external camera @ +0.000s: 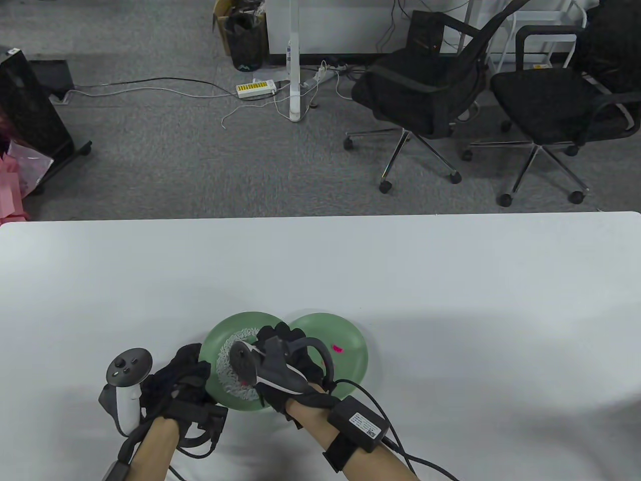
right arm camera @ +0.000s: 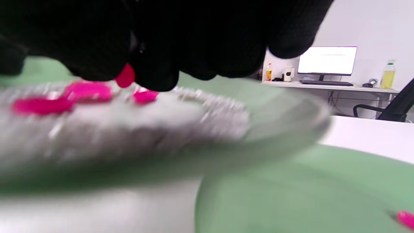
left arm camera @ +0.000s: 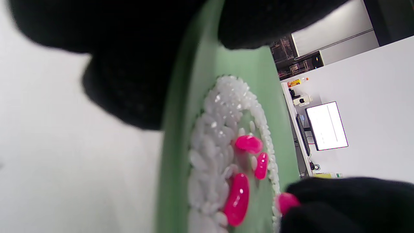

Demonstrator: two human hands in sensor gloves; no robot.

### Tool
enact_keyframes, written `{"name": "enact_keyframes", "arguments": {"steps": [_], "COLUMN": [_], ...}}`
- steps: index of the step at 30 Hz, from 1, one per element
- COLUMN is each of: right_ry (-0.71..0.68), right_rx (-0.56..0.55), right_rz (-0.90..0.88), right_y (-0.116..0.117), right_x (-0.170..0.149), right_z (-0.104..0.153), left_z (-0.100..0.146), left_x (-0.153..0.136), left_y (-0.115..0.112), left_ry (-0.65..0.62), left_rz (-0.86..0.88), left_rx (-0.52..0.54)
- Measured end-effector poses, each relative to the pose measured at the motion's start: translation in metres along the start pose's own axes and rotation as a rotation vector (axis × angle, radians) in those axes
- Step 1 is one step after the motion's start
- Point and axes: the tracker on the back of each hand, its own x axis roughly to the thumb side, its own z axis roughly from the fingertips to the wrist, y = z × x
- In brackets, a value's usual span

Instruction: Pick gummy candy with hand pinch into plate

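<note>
Two green plates stand side by side near the table's front edge. The left plate holds white rice-like grains and several pink gummy candies. My left hand grips this plate's left rim. My right hand hovers over the left plate, and its fingertips pinch one pink candy just above the grains; the pinched candy also shows in the left wrist view. The right plate holds a single pink candy.
The white table stretches wide around the plates. Beyond its far edge are two black office chairs and cables on grey carpet. A cable runs from my right wrist box across the table.
</note>
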Motion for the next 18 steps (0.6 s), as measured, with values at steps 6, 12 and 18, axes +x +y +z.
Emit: {"name": "enact_keyframes", "arguments": {"steps": [6,12,18], "right_ry": [0.158,0.253,0.239], "right_rx": [-0.024,0.088,0.176], "right_rz": [-0.049,0.015,0.067], "right_y": [-0.010,0.026,0.053], "right_x": [-0.057,-0.098,-0.096], "right_z": [-0.013,-0.019,-0.022], "left_z": [-0.001,-0.003,-0.008], "left_x": [-0.002,-0.002,-0.006], "left_y": [0.003,0.005,0.006], "left_ry": [0.012,0.014,0.015], "left_rz": [0.016,0.012,0.013], "left_rx": [0.012,0.021,0.017]}}
